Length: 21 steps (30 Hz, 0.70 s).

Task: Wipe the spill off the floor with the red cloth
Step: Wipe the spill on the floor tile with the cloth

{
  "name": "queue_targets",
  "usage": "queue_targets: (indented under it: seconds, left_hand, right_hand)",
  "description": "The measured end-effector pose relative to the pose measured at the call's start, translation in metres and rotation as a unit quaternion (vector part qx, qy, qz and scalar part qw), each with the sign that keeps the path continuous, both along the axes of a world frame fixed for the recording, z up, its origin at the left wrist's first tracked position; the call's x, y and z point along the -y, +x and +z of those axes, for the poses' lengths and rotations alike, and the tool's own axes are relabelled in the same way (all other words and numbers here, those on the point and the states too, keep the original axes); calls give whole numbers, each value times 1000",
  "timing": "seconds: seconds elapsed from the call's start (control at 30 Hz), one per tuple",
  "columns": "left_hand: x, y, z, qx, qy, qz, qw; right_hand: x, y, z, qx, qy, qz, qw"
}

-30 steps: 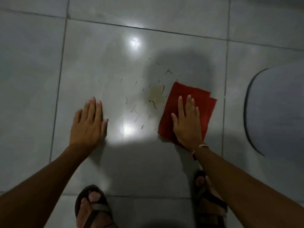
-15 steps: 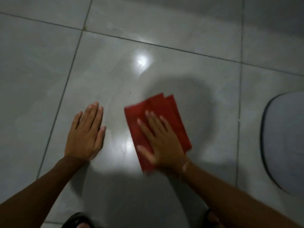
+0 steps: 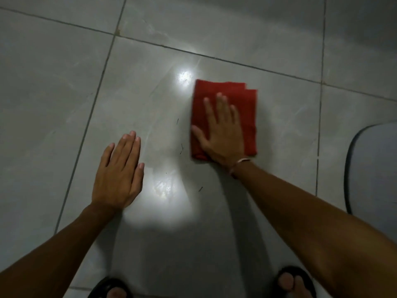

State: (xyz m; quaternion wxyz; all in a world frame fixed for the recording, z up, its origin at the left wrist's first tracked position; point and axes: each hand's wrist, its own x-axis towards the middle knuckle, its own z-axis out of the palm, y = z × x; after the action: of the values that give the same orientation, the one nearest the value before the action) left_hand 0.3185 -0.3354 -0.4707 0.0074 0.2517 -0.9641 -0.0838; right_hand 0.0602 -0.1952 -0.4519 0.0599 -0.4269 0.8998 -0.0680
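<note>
A folded red cloth (image 3: 247, 104) lies flat on the grey tiled floor (image 3: 64, 104), just right of centre. My right hand (image 3: 221, 134) presses down on it with the palm flat and fingers spread, covering its near left part. My left hand (image 3: 118, 175) rests flat on the bare tile to the left, holding nothing. A few thin dark bits of the spill (image 3: 182, 149) remain on the tile between the hands, left of the cloth. A shiny wet smear (image 3: 161, 188) shows beside my left hand.
A grey rounded mat with a dark rim (image 3: 376, 168) lies at the right edge. My sandalled feet (image 3: 294, 282) stand at the bottom of the view. Tile joints cross the floor behind the cloth and left of my left hand.
My right hand has swept the cloth left across the stain and scattered bits, then out to the far right. The brownish patch is gone from view. My left hand stayed planted.
</note>
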Motion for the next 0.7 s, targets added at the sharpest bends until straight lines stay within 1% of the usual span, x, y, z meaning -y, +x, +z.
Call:
queue_targets:
  seconds: [0.07, 0.13, 0.2, 0.23, 0.27, 0.3, 0.33, 0.4, 0.47, 0.53, 0.6, 0.63, 0.7]
  left_hand:
    - [0, 1, 1, -5, -2, -2, 1000]
    - [0, 1, 1, -11, -4, -3, 1000]
    - [-1, 2, 0, -9, -7, -2, 1000]
    - [-2, 2, 0, -9, -9, -2, 1000]
    - [-3, 2, 1, -11, -15, 0, 1000]
    - [-3, 1, 0, -12, -22, 2, 1000]
    - [-4, 0, 0, -11, -23, 2, 1000]
    - [-3, 1, -1, -10, -16, 6, 1000]
    - [-2, 1, -1, -10, -18, 8, 1000]
    - [-2, 0, 0, -4, -13, 7, 1000]
    - [-3, -2, 1, 2, -8, 5, 1000]
    - [-2, -3, 2, 5, -10, 4, 1000]
    - [-1, -2, 5, 5, -11, 4, 1000]
  right_hand:
    - [-7, 50, -4, 19, -13, 107, 994]
    - [-65, 82, -6, 35, -1, 207, 978]
    - [-134, 78, -4, 40, 24, 275, 960]
    - [-161, 59, -4, 35, 36, 298, 953]
    - [-178, 30, -4, 31, 48, 298, 953]
    - [-185, -4, -2, 30, 65, 277, 958]
    - [-184, -39, 0, 27, 75, 233, 969]
    - [-149, -97, 8, 24, 85, 125, 988]
    - [-86, -112, 7, 14, 57, 41, 997]
    - [-22, -86, 3, 2, 17, 3, 1000]
    - [17, -40, -2, -9, -10, 35, 999]
    - [19, -14, -5, -5, -24, 81, 996]
    - [-18, 34, -10, 14, -25, 197, 980]
